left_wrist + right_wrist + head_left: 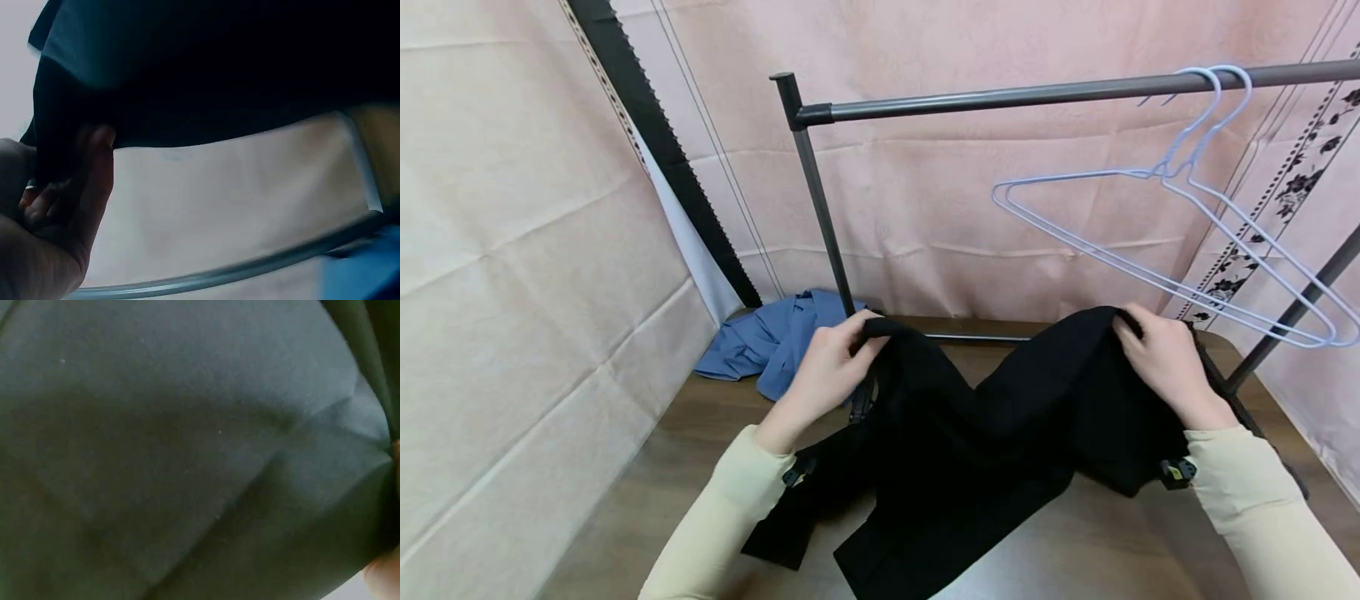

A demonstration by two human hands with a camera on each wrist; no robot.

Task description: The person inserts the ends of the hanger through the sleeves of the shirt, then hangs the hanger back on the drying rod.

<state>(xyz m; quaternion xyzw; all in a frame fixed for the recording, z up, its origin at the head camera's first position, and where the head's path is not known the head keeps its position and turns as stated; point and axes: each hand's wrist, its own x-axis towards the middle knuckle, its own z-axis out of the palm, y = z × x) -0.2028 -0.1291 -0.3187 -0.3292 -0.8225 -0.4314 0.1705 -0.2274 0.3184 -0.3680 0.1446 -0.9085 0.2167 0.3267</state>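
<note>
A person in pale sleeves (722,517), a small black device (797,472) at the left wrist and another black device (1177,472) at the right, holds up a black garment (985,433) by its upper edge over a wooden table (655,500). The left hand (831,358) pinches one end of that edge between thumb and fingers; the right hand (1161,362) grips the other end, its fingertips partly hidden in the folds. Between the hands the cloth sags in a dip, and two loose ends reach toward the near side of the table; whether they touch the wood is hard to tell. The left wrist view shows the fingers in shadow at the cloth's edge, while dark fabric fills most of the right wrist view, with only a bit of the hand at its right border.

Just beyond the left hand, a crumpled blue cloth (782,333) lies on the table by the left post (820,212) of a dark rack. Above, two light-blue hangers (1075,175) hang overlapping near the right end of the rack's bar (1000,98). Pink fabric (962,200) covers the back, and cream fabric (512,208) the left side.
</note>
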